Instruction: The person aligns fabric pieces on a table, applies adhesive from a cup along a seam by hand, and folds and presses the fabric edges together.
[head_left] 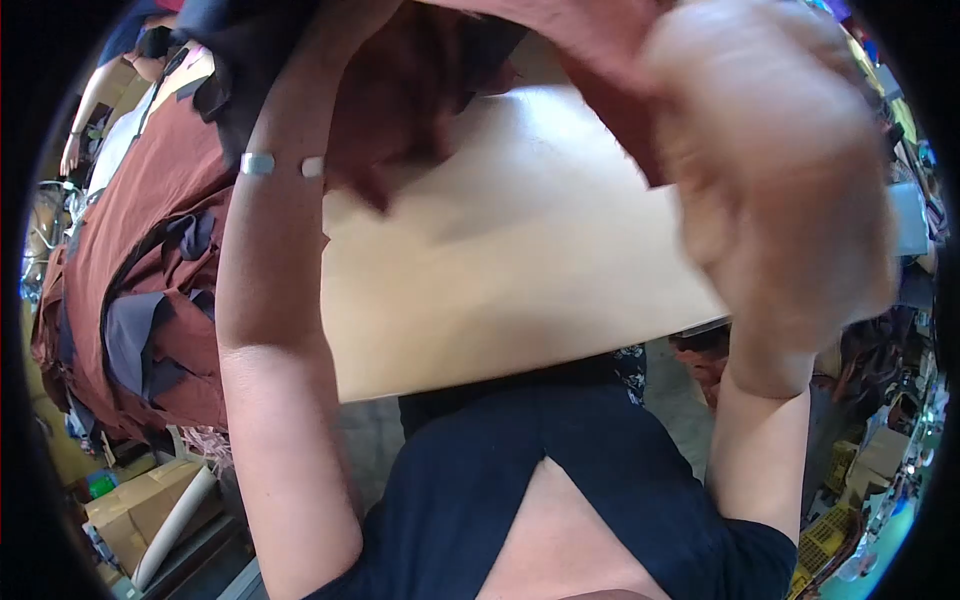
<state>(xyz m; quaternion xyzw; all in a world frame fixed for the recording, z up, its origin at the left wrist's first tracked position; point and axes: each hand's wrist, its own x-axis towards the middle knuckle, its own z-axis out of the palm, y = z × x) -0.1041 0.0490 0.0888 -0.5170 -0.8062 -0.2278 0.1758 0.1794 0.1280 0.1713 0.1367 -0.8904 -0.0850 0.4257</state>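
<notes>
Reddish-brown cloth (610, 90) hangs raised across the top of the view, its edge dropping in front of a pale tabletop (520, 230). My right hand (770, 170), large and smeared by motion at the upper right, is closed, with the cloth running into it. Individual fingers cannot be made out. My left forearm (280, 230) reaches up past the top edge, so the left hand is out of sight. Darker folds of the cloth hang beside that arm, blurred.
A big heap of reddish-brown cloth (150, 190) with dark grey scraps lies to the left. Below it stands a cardboard box (150, 500) beside a pale tube (175, 525). A yellow crate (825, 535) sits at lower right. Another person's arm (85, 110) shows at upper left.
</notes>
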